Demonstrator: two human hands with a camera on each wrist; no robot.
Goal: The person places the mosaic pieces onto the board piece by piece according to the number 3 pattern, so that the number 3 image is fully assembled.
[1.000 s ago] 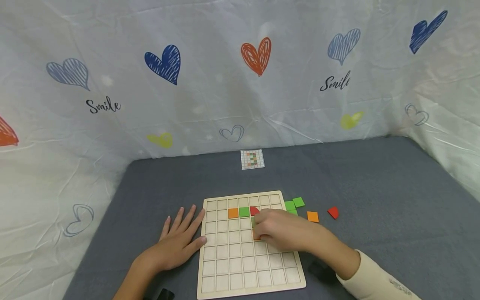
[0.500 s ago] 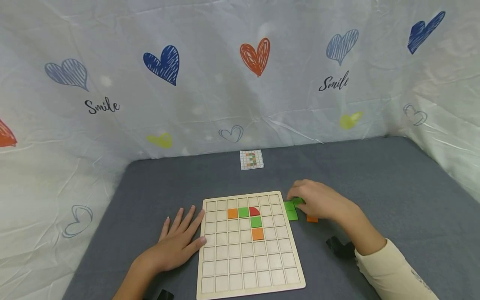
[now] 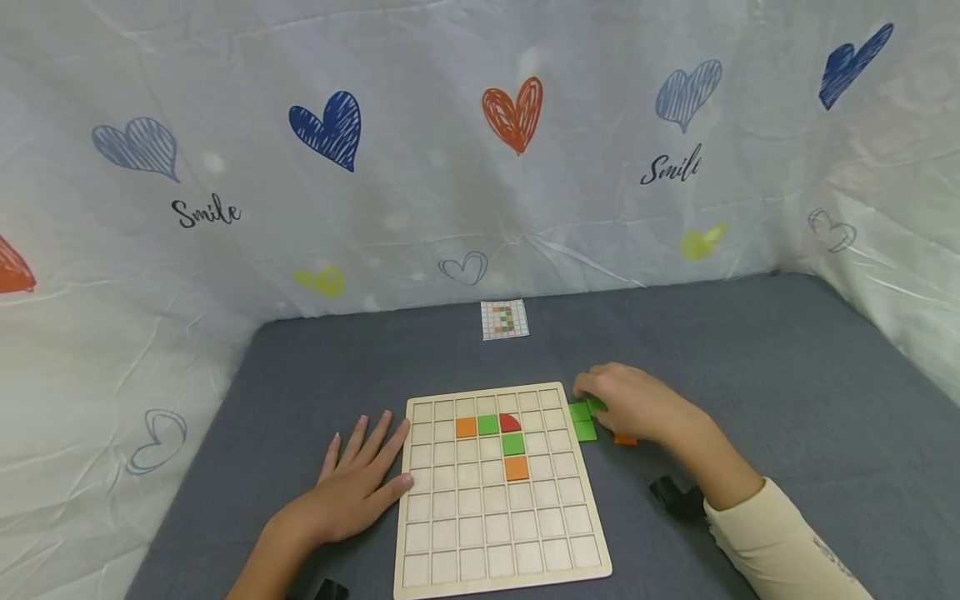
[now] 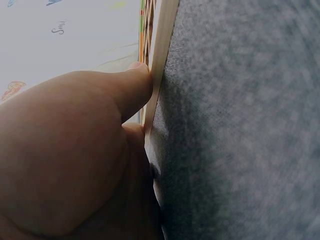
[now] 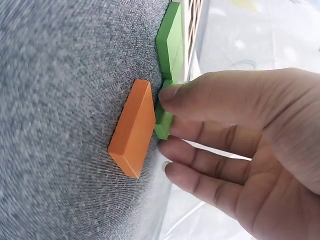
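Note:
My left hand [image 3: 348,496] lies flat with fingers spread, thumb and fingertips at the left edge of a wooden grid board [image 3: 495,529]. In the board's cells sit an orange tile [image 3: 466,427], a green tile [image 3: 488,424] and a red quarter-circle piece [image 3: 509,423] in a row. Below the red piece come another green tile [image 3: 513,443] and another orange tile [image 3: 516,468]. Past the board's right edge, my right hand [image 3: 633,404] pinches a loose green tile [image 5: 164,120] between thumb and fingers, low over the cloth. A loose orange tile [image 5: 135,132] lies beside it.
More green tiles [image 3: 583,430] lie against the board's right edge. A small card [image 3: 505,319] with a coloured grid pattern lies at the back of the grey cloth [image 3: 360,358]. Behind rises a white curtain [image 3: 420,192] printed with hearts. A black object [image 3: 678,497] shows beneath the right forearm.
My right hand has moved from the board to the loose tiles on the right, uncovering the green and orange tiles in their cells. The left hand has stayed put.

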